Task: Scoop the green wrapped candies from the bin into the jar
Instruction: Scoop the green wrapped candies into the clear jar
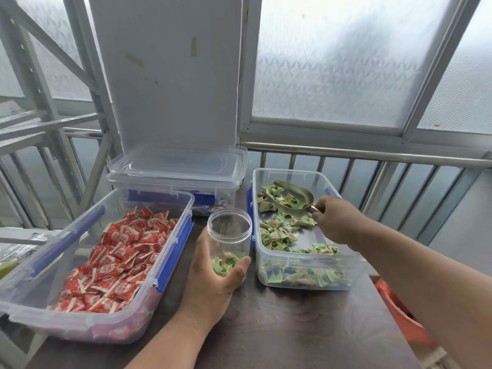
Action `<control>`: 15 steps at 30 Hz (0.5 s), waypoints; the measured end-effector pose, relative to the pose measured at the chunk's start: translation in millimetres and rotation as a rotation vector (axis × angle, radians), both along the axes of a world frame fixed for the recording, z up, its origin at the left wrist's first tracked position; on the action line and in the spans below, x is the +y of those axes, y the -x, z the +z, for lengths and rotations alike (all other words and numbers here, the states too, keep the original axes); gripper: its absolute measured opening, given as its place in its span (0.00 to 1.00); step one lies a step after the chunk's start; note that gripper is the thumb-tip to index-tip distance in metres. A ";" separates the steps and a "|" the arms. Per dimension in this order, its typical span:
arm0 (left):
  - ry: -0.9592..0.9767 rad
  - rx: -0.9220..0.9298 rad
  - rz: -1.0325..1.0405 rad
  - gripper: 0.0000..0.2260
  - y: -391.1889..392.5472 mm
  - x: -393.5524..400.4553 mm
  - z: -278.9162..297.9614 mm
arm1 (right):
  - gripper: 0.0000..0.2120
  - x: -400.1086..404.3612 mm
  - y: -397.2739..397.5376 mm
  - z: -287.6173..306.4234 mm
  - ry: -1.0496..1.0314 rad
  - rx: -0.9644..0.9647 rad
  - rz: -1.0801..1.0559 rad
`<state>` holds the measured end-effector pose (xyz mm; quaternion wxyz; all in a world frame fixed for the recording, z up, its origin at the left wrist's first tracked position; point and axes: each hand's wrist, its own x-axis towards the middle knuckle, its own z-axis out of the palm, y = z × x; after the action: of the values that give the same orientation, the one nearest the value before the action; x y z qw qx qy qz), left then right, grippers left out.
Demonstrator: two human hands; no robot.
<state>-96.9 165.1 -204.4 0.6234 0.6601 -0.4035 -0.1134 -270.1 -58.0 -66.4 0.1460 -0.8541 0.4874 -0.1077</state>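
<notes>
Gripping the round clear plastic jar (pixel 229 235) with our left hand (pixel 213 278), we keep it upright on the dark wooden tabletop (pixel 279 328) at the centre of the frame; the thumb and fingers wrap the lower wall, and a few green wrapped candies lie at its bottom. The jar mouth is uncovered and faces up.

Our right hand (pixel 338 222) is closed around the handle of the silver metal scoop (pixel 290 198), which sits inside the clear rectangular plastic bin with blue latches (pixel 300 278) at centre right. The scoop bowl holds several candies and points toward the far left corner of the bin. The green wrapped candies (pixel 279 235) lie scattered across the bin floor, denser along the left wall and the near wall; bare floor shows in the middle right.

The jar stands just beside the left wall of the bin, in the narrow gap between it and the large clear plastic bin of red wrapped candies (pixel 106 262) at lower left. The red bin overhangs the left table edge. A lidded clear plastic container (pixel 178 169) stands behind the jar, at upper centre. Open tabletop lies along the lower frame between our forearms. The near right corner of the green bin sits close to the right table edge.
</notes>
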 end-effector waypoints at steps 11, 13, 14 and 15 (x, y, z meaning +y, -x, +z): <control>0.001 0.001 -0.006 0.41 0.5 1.5 1.3 | 0.06 19.6 0.3 26.0 0.079 -0.153 0.161; 0.005 -0.002 -0.004 0.40 0.6 1.4 1.3 | 0.07 23.5 -2.4 27.1 0.101 -0.199 0.195; 0.007 -0.001 -0.003 0.40 0.4 1.4 1.3 | 0.08 25.0 -3.7 27.1 0.125 -0.225 0.216; 0.008 -0.002 -0.002 0.40 0.4 1.4 1.7 | 0.08 26.4 -5.0 27.1 0.173 -0.244 0.242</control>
<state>-97.2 166.5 -202.7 0.6255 0.6574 -0.4050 -0.1119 -265.1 -31.6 -39.3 0.1421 -0.8964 0.3487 -0.2338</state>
